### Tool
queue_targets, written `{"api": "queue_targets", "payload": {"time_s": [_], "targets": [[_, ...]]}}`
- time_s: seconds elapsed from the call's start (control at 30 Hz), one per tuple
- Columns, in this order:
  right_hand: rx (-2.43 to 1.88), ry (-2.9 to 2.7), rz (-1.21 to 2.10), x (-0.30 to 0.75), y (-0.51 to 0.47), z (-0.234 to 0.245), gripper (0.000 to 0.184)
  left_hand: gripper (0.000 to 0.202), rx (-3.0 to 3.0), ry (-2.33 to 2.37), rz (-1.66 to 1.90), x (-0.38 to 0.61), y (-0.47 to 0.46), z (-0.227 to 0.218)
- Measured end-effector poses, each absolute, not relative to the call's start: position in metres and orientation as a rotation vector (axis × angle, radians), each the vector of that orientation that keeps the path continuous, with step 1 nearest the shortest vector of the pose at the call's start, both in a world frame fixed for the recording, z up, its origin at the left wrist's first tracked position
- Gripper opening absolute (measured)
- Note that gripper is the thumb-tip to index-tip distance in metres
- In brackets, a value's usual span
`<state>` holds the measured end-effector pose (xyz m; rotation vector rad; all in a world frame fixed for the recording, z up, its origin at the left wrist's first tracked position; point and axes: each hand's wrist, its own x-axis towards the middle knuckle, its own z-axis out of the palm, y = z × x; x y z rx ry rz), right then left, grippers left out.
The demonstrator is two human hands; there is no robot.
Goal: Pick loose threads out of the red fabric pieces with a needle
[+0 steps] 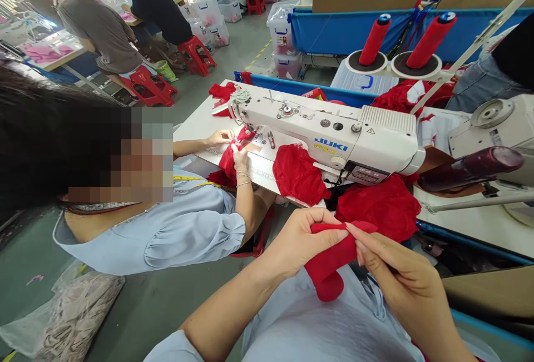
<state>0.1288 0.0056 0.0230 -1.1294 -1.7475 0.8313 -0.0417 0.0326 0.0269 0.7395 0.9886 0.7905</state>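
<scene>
Head view: our left hand (311, 237) and right hand (403, 270) pinch a narrow, red cloth piece (326, 267) between thumbs and fingers before our light-blue fabric top (317, 326), apparently steadying its upper edge while the rest hangs free.

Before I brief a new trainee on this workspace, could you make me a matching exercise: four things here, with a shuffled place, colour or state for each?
1. Red cloth piece
2. Central sewing machine
3. Thread cones
4. Plastic bag

A. On the floor, lower left
B. White, with blue lettering
C. Standing on round discs
D. Pinched by the wearer's left hand and right hand

Pairs: 1-D, 2-B, 3-C, 4-A.
</scene>
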Motion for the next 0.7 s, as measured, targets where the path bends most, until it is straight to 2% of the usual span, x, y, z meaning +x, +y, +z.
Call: {"api": "queue_targets", "payload": {"time_s": [0.23, 0.33, 0.57, 0.7], "targets": [[-1.114, -1.908, 0.557, 0.130, 0.007, 0.029, 0.044, 0.030, 0.809, 1.045, 0.773, -0.041, 0.032, 0.030], [-1.130, -1.877, 0.561, 0.129, 0.007, 0.028, 0.044, 0.028, 0.873, 1.076, 0.769, -0.041, 0.032, 0.032], [-1.175, -1.525, 1.012, 0.127, 0.002, 0.015, 0.038, 0.034, 0.792, 1.005, 0.783, -0.042, 0.034, 0.031], [-1.185, -1.175, 1.353, 0.126, -0.001, 0.007, 0.025, 0.034, 0.719, 0.958, 0.781, -0.043, 0.034, 0.028]]}}
